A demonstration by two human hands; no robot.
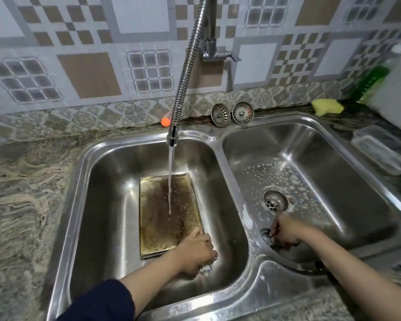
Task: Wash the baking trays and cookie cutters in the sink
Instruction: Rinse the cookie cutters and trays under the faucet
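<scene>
A dark sleeve (pixel 100 302) at six o'clock led to the left hand (pixel 196 251), its grip clamped on the near right corner of the baking tray (pixel 167 214) lying in the left basin (pixel 107 205). At three o'clock the right hand (pixel 287 232) was closed on a small dark metal piece, perhaps a cookie cutter (pixel 266 236), in the soapy right basin (pixel 333 181). Farther off, at twelve, the faucet (pixel 172 135) poured onto the tray, which looked brown-stained: washing seemed barely begun. A sponge (pixel 326 107) sat on the counter (pixel 21 181).
</scene>
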